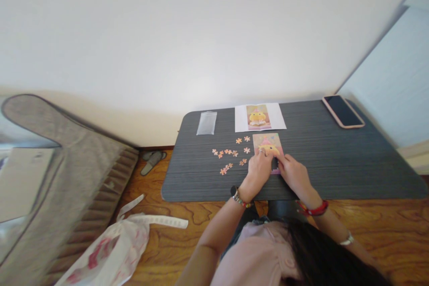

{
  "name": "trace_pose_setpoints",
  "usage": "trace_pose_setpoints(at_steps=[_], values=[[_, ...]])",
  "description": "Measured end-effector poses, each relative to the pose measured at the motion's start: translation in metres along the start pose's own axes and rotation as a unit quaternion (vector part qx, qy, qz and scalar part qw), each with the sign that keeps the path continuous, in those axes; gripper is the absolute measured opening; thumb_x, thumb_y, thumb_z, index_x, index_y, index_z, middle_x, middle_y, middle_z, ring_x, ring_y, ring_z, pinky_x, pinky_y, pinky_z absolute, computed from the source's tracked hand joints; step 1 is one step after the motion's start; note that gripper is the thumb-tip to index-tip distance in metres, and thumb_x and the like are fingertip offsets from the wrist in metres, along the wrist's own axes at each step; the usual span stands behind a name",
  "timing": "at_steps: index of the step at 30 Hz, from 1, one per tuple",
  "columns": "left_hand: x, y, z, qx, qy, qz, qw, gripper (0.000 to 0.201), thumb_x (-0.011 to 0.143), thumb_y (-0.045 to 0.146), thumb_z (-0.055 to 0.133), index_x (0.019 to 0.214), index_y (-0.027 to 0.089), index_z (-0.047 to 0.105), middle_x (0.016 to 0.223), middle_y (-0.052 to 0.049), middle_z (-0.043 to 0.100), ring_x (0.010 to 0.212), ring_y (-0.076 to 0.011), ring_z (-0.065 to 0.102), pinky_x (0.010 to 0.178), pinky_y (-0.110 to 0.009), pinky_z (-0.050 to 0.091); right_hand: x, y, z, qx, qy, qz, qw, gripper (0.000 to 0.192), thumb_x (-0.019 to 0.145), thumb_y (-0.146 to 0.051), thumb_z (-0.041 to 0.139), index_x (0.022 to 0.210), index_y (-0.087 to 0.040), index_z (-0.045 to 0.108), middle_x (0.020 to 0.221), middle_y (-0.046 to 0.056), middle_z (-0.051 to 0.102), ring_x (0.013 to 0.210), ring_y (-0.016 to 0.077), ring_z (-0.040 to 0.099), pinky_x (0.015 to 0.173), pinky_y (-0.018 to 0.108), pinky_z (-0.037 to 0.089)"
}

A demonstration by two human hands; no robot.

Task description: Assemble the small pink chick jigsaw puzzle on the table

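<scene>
Hands meeting at near edge of partly assembled jigsaw puzzle (268, 145): left hand (258, 170) fingertips pressing its lower left, right hand (295, 174) curled alongside, grasp indiscernible; loose pieces (231, 154) lie leftward, nearer left hand

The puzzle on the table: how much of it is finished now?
Most of the puzzle looks assembled, its yellow figure visible. The left hand and right hand rest on its lower edge, where a dark gap shows. About a dozen loose pieces remain beside it.
</scene>
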State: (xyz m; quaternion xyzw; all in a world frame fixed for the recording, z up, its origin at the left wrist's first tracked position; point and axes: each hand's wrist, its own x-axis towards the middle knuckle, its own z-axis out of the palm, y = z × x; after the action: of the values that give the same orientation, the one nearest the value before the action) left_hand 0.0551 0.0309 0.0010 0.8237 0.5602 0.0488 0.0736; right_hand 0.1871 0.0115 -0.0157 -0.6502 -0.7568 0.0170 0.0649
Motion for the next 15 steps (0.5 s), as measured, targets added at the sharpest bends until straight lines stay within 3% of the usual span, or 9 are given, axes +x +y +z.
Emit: trace_pose_setpoints(at_steps=[8,15], values=[[-0.002,0.012,0.004,0.051,0.005,0.013,0.999,0.027,0.091,0.014,0.033,0.111,0.012,0.051,0.106,-0.013,0.056,0.102,-0.0212,0.054,0.078,-0.029,0.050,0.002,-0.003,-0.008,-0.043,-0.049,-0.035,0.997,0.036,0.087,-0.017,0.036,0.118,-0.018,0.056,0.103,0.010,0.065,0.069,0.0175,0.063,0.053,0.025,0.043],[0.002,0.007,-0.001,0.010,-0.007,0.005,1.000,0.027,0.090,0.013,0.033,0.109,0.016,0.052,0.101,-0.010,0.056,0.095,-0.0188,0.056,0.071,-0.026,0.050,0.005,-0.003,-0.011,-0.004,-0.033,-0.026,0.999,0.033,0.087,-0.018,0.039,0.112,-0.020,0.060,0.099,0.007,0.066,0.071,0.0177,0.064,0.053,0.025,0.044]])
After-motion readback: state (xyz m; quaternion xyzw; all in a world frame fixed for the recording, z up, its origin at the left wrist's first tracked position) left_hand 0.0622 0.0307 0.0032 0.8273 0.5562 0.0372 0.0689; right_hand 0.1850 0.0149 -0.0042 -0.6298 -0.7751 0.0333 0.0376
